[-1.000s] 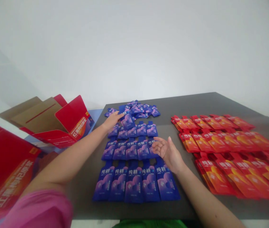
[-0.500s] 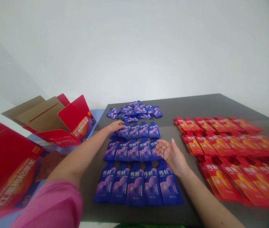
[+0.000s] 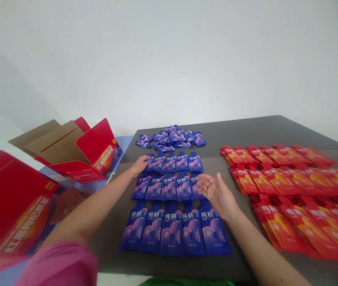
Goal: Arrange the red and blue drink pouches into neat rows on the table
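Small blue pouches with purple fruit prints lie in three rows on the dark grey table. At the left end of the back row, my left hand has its fingers closed at the edge of the end pouch, partly covering it. Palm turned left and thumb raised, my right hand is open with loosely bent fingers. It holds nothing and hovers beside the right end of the middle row, overlapping the last pouch there.
A loose heap of blue pouches lies at the back. Red-orange pouches fill three overlapping rows on the right. To the left, an open red carton and another red carton stand on a blue surface.
My left hand has drawn back to the left, off the second back-row pouch to the row's end. More of the back row shows. The right hand has hardly moved.
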`<state>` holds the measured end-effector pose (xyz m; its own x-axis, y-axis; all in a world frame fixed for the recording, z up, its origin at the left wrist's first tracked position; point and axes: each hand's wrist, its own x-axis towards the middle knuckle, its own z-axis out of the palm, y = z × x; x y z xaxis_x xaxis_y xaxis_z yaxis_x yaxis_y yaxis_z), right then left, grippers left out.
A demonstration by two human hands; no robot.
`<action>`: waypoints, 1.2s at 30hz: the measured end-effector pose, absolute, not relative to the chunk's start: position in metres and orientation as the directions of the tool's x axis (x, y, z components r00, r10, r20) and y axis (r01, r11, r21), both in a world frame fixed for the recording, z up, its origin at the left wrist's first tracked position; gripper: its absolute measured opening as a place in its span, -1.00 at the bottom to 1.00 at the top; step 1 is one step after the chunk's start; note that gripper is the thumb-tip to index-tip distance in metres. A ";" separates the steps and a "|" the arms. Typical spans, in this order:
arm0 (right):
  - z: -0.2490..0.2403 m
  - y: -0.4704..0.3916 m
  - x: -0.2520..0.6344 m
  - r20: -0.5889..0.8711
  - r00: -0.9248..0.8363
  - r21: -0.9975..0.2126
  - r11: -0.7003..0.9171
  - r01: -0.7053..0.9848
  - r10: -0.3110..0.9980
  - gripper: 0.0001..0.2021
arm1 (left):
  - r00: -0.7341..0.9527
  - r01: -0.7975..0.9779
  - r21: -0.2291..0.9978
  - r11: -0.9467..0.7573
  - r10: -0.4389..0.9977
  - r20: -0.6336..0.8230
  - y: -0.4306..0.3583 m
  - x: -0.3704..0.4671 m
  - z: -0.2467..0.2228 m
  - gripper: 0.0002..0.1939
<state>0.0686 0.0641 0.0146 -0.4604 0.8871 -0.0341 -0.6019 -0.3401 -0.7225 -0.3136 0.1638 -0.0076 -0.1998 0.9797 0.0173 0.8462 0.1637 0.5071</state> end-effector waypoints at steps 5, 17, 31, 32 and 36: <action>0.015 0.065 0.069 -0.042 -0.440 -0.729 -0.329 -0.601 0.897 -0.49 | -0.173 0.877 0.464 0.126 0.983 0.059 0.168 -0.313 0.002 -0.54; 0.019 0.065 0.069 -0.039 -0.410 -0.707 -0.315 -0.634 0.911 -0.50 | -0.019 0.987 0.162 0.009 0.998 0.060 0.244 -0.262 0.032 -0.68; 0.024 0.064 0.071 -0.022 -0.390 -0.717 -0.286 -0.635 0.920 -0.50 | 0.189 0.959 -0.214 -0.184 0.982 0.000 0.250 -0.231 0.062 -0.80; 0.023 0.064 0.070 -0.033 -0.387 -0.727 -0.288 -0.624 0.921 -0.50 | 0.200 0.956 -0.224 -0.189 0.979 0.029 0.243 -0.229 0.070 -0.76; 0.016 0.063 0.066 -0.127 -0.367 -0.789 -0.318 -0.526 0.921 -0.58 | 0.278 0.940 -0.243 -0.240 0.951 0.133 0.194 -0.200 0.092 -0.64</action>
<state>0.0656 0.0632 0.0162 -0.3673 0.9214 -0.1271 -0.5257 -0.3184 -0.7888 -0.2001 0.1935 0.0918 0.2779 0.9513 0.1334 0.9397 -0.2404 -0.2432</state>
